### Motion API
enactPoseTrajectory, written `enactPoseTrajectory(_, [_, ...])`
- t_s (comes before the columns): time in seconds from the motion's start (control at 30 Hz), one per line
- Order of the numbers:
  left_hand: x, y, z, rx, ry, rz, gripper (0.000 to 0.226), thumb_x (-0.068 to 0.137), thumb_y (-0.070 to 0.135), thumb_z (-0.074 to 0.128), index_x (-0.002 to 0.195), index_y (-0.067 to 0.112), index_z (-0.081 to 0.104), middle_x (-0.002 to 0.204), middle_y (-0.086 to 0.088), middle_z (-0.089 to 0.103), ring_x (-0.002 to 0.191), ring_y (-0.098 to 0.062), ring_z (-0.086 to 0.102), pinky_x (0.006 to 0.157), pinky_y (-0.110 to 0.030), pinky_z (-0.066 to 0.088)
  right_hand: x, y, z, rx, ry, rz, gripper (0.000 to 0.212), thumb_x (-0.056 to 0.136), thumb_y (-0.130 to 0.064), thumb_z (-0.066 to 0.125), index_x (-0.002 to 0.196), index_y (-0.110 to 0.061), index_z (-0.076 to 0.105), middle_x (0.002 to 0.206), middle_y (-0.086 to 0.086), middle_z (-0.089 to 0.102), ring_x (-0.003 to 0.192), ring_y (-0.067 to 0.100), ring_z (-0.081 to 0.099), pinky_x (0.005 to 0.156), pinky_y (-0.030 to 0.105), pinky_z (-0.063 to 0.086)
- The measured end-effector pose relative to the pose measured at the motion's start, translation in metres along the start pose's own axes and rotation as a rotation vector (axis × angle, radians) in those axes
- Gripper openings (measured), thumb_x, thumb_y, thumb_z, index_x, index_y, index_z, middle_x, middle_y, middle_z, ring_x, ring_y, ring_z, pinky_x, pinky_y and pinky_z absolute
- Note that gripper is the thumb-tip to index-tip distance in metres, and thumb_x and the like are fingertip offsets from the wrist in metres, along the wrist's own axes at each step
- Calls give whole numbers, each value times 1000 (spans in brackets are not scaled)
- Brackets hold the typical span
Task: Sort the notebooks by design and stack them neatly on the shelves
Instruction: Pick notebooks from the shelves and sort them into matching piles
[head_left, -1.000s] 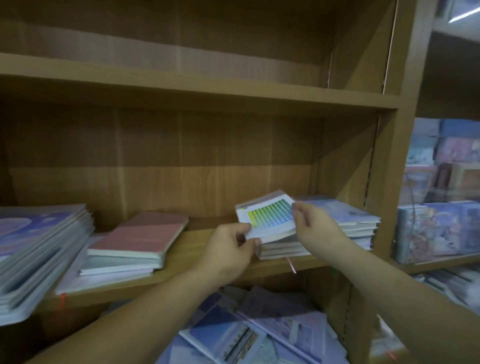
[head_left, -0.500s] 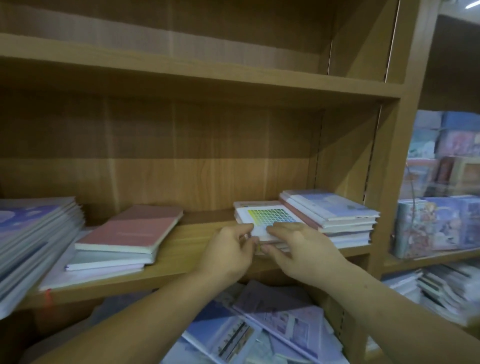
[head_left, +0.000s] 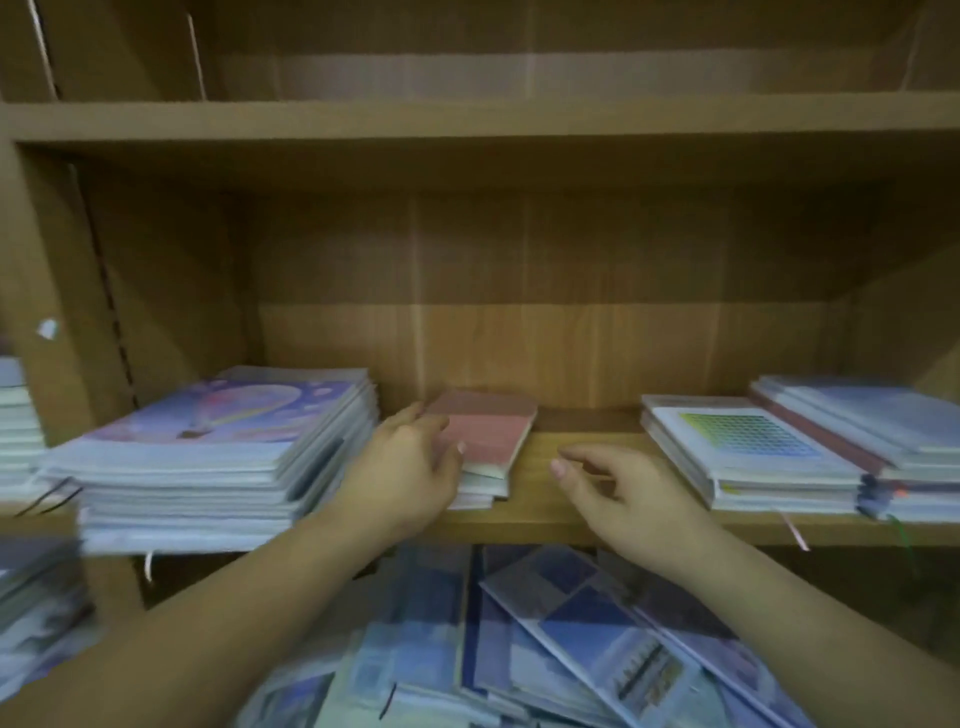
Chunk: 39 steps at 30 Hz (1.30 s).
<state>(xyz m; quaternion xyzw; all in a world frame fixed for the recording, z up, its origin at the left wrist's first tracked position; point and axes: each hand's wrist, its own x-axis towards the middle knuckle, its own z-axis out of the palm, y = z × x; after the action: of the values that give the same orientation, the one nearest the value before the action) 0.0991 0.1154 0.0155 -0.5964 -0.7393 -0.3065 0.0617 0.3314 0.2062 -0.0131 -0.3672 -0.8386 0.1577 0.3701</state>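
Pink notebook (head_left: 485, 434) lies flat atop small stack, mid-shelf; colour-grid notebook (head_left: 748, 436) tops right stack; balloon-cover stack (head_left: 218, 441) left.

No text, label, brand or number can be read anywhere. The covers are too blurred: the notebook with the coloured grid (head_left: 748, 434) shows only tiny squares, and the purple-blue notebook (head_left: 234, 410) atop the left stack shows only a picture.
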Motion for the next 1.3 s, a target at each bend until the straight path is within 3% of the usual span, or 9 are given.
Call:
enactPoseTrajectory(0.1, [13, -21, 3, 101, -149, -154, 57, 100, 57, 40, 143, 20, 47, 141, -19, 49, 126, -38, 51, 105, -41, 45, 11, -13, 18, 89, -26, 44, 33, 92, -64, 53, 108, -41, 71, 107, -28, 70, 106, -7, 63, 99, 35, 52])
enactPoseTrajectory(0.23, [7, -30, 11, 173, -175, -186, 61, 100, 64, 33, 150, 28, 37, 144, -17, 48, 129, -38, 51, 105, -38, 43, 22, -22, 16, -132, -38, 130, 78, 83, -87, 31, 135, -38, 60, 119, -10, 71, 113, 15, 66, 96, 36, 51])
enactPoseTrajectory(0.6, [-34, -4, 7, -48, -158, 7, 51, 100, 54, 47, 149, 39, 45, 143, 7, 57, 130, -20, 53, 107, -29, 42, 33, -39, 14, -185, -148, 296, 84, 82, -81, 53, 147, -28, 50, 148, -3, 54, 135, 20, 51, 108, 32, 41])
enactPoseTrajectory(0.73, [-37, -27, -5, -452, -169, -53, 29, 102, 29, 57, 130, 28, 65, 122, 13, 67, 119, -11, 62, 99, -16, 45, 32, -37, 10, -91, -161, 321, 83, 79, -77, 61, 145, -26, 54, 148, -4, 54, 135, 19, 50, 110, 31, 40])
enactPoseTrajectory(0.83, [-44, -47, -9, -226, 102, -40, 30, 95, 28, 62, 122, 19, 70, 94, 9, 73, 94, -16, 69, 87, -29, 54, 27, -31, 10, -83, -111, 294, 76, 79, -75, 64, 137, -26, 62, 142, -6, 59, 131, 15, 53, 109, 31, 41])
enactPoseTrajectory(0.93, [-51, -40, -9, -133, -28, -92, 23, 96, 41, 59, 91, 19, 65, 74, 0, 67, 84, -27, 65, 71, -34, 49, 24, -27, 12, -58, -96, 258, 75, 75, -78, 65, 131, -29, 67, 138, -11, 62, 128, 11, 55, 110, 33, 42])
enactPoseTrajectory(1.03, [-52, -29, -1, -362, -59, -251, 30, 98, 30, 61, 73, 25, 47, 89, -16, 71, 86, -32, 67, 76, -36, 53, 23, -25, 12, -49, -138, 226, 80, 72, -82, 62, 133, -30, 65, 141, -14, 59, 131, 9, 52, 112, 34, 41])
enactPoseTrajectory(1.13, [-59, -20, 1, -800, -14, -395, 4, 99, 11, 63, 99, 14, 60, 82, -25, 71, 55, -25, 61, 51, -30, 52, 23, -21, 11, -31, -184, 221, 87, 66, -86, 59, 134, -33, 64, 143, -16, 56, 132, 7, 50, 114, 32, 39])
enactPoseTrajectory(1.3, [-77, -9, 7, -1051, -109, -431, 19, 98, 0, 60, 116, 5, 59, 63, -16, 65, 44, -21, 56, 42, -26, 46, 20, -16, 7, 89, -191, 216, 53, 80, -60, 73, 127, -36, 68, 134, -16, 61, 121, 2, 54, 106, 20, 37])
